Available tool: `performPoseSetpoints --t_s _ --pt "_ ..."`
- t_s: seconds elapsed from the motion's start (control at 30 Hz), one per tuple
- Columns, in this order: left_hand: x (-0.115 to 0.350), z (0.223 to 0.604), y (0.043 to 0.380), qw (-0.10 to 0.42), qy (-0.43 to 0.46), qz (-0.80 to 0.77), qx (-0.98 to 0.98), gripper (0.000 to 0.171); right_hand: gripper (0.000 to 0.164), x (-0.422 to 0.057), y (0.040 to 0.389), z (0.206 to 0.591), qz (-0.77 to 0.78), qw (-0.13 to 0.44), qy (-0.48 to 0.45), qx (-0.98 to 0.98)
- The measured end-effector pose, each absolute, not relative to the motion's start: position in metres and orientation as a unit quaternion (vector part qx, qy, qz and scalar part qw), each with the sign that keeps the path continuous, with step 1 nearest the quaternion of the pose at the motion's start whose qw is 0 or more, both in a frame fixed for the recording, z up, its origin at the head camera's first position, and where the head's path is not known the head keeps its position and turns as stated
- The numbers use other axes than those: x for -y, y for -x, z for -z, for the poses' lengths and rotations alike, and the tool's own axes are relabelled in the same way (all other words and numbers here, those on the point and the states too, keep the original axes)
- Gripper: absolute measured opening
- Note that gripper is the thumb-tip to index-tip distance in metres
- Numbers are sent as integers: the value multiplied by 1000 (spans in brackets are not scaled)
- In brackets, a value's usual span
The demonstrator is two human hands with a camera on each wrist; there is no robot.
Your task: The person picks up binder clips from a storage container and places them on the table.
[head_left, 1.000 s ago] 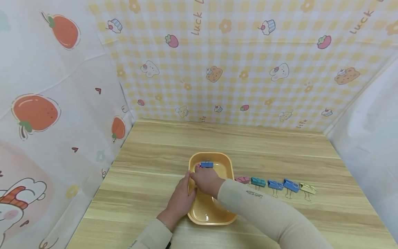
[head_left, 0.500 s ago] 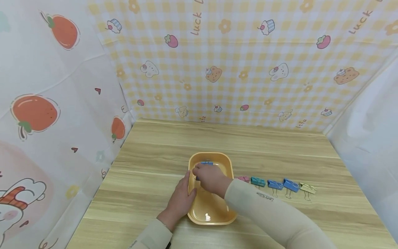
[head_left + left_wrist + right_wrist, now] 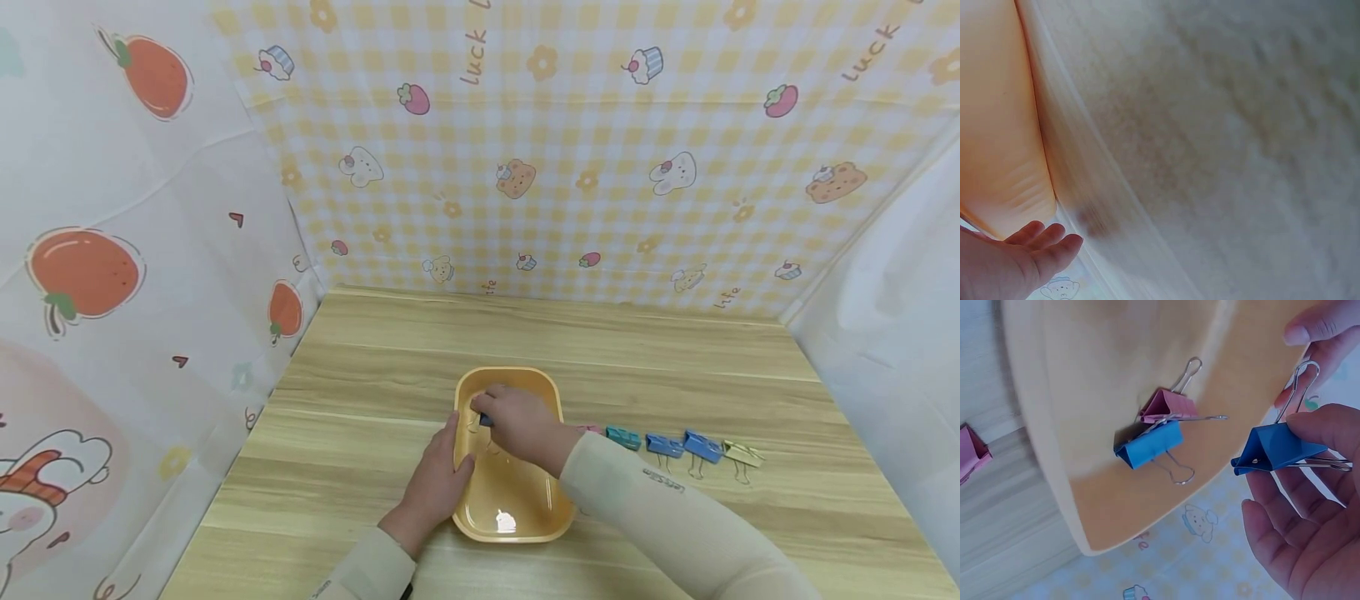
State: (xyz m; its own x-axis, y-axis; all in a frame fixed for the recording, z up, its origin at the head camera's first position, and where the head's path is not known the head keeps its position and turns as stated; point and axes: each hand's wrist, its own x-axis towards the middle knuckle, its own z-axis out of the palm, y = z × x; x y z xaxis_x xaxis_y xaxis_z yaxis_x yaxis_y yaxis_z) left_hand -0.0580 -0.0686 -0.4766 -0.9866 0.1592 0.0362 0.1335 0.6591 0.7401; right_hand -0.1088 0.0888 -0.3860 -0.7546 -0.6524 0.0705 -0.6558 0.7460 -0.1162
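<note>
In the head view, a yellow-orange plastic tray (image 3: 510, 538) stands on the table. My left hand (image 3: 431, 483) holds its left side, thumb over the rim and fingers along the outer wall. Inside the tray's outline, my right hand (image 3: 528, 427) grips a blue binder clip (image 3: 1279, 447) between thumb and fingers, its wire handles spread apart. The right wrist view shows a pink binder clip (image 3: 1169, 405) and another blue binder clip (image 3: 1150, 445) lying against each other on the tray's floor, apart from the held one. In the head view, my right hand mostly hides them.
Right of the tray, binder clips lie in a row: pink (image 3: 590, 429) partly behind my sleeve, a teal clip (image 3: 623, 437), a blue clip (image 3: 664, 446), a larger blue clip (image 3: 702, 446) and a yellow clip (image 3: 742, 453). A checked cloth (image 3: 570, 208) hangs behind the table.
My right hand has shifted a little right within the tray, and the blue binder clip in its fingers now shows. My left hand and the tray have stayed in place.
</note>
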Motion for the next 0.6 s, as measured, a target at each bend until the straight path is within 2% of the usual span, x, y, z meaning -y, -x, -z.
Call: performPoseSetpoints --t_s 0.1,0.23,0.3,0.47,0.6 --pt "68 476 58 15 -80 -407 -910 65 35 -93 108 384 -102 18 -351 931" --pt "68 475 58 20 -78 -408 -909 65 22 -98 108 382 -118 52 -355 926" --pt "68 475 58 26 -74 -407 -910 66 20 -100 108 381 -114 65 -353 926" --pt "68 476 58 30 -72 -402 -912 66 28 -106 105 375 -109 68 -338 932" --pt "68 476 59 32 -70 -404 -911 66 26 -112 104 374 -103 77 -334 934"
